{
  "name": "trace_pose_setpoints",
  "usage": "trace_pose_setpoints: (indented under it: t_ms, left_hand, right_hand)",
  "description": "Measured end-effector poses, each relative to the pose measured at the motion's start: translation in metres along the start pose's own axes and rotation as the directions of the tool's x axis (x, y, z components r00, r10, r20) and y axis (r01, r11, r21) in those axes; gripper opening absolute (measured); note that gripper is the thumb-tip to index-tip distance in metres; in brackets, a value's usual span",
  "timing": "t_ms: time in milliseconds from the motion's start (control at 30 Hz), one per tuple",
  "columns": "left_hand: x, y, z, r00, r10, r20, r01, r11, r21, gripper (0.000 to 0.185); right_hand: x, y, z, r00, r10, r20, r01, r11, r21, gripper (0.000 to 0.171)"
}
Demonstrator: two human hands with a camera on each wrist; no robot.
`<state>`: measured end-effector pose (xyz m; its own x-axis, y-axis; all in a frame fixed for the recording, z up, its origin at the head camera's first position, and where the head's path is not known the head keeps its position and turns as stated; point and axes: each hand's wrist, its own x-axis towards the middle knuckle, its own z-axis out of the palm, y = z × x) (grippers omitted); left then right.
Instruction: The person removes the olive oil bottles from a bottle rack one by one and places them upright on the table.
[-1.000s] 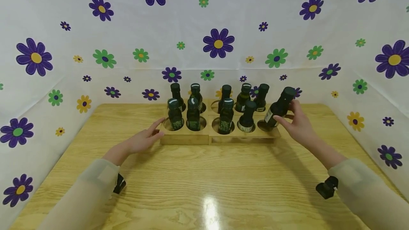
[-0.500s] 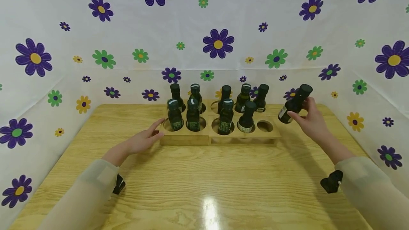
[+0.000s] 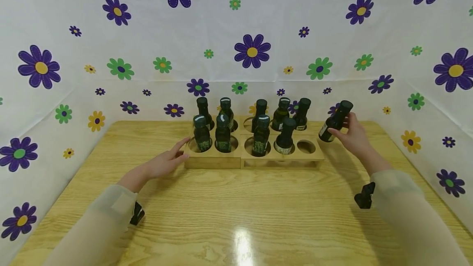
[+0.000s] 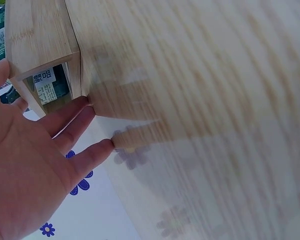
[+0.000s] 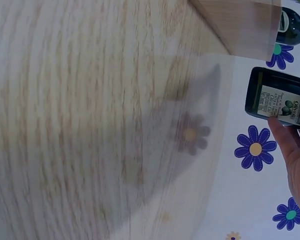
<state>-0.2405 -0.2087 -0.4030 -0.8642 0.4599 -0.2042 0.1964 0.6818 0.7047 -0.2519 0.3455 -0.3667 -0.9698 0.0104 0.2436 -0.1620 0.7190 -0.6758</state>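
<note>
My right hand [image 3: 352, 136] grips a small dark olive oil bottle [image 3: 334, 123] by its body, just beyond the right end of the wooden rack [image 3: 214, 162]. The bottle leans to the right, cap up, and its pale label [image 5: 282, 104] shows in the right wrist view. An unfilled round hole [image 3: 306, 147] lies at the rack's front right corner. At the other end, my left hand [image 3: 164, 163] touches the rack's left side with its fingers extended. Seen from the left wrist, the fingertips [image 4: 87, 101] meet the rack's bottom edge at the table.
Several dark bottles stand in the rack's two rows, among them a front bottle [image 3: 260, 136] and a shorter-looking one [image 3: 285, 136]. The rack rests on a wood-grain table [image 3: 221, 212]. A flowered white cloth [image 3: 148, 32] hangs behind and at both sides.
My right hand has lifted the olive oil bottle out of the front right hole and carried it right. Lately it has shifted slightly back left and lower. The left hand has stayed put.
</note>
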Motion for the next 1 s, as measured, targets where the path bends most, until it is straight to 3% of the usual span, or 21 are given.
trace_pose_setpoints:
  t_ms: [733,1000]
  left_hand:
    - [-0.001,0.003,0.003,1.0,0.022,0.006,-0.022,1.0,0.001,0.067]
    - [-0.002,0.003,0.001,1.0,-0.003,0.0,0.003,1.0,0.005,0.068]
  right_hand:
    - [0.006,0.02,0.016,0.998,0.043,0.049,-0.044,0.999,0.006,0.063]
    - [0.01,0.02,0.018,0.997,0.031,0.07,-0.031,0.999,0.008,0.065]
